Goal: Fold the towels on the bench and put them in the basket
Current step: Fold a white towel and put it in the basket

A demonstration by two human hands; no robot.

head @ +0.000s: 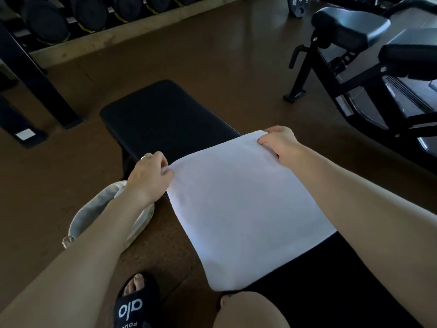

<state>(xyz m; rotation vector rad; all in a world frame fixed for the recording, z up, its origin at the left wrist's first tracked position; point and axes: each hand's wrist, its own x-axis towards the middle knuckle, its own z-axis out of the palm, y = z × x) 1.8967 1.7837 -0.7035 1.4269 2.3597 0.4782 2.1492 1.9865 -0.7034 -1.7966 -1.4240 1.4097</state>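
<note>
Towel (238, 209), white, smooth, rectangular, on padded black bench (163, 114)

Dim gym around me: brown floor (212, 55), a rack of dark dumbbells (78, 15) along the far wall, a black weight machine (369, 74) to my right

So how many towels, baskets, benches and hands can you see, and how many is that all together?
Towels: 1, the white towel
Baskets: 1, the basket on the floor
Benches: 1, the black bench
Hands: 2, the left hand and the right hand, each pinching a far corner of the towel
Total: 5
</note>
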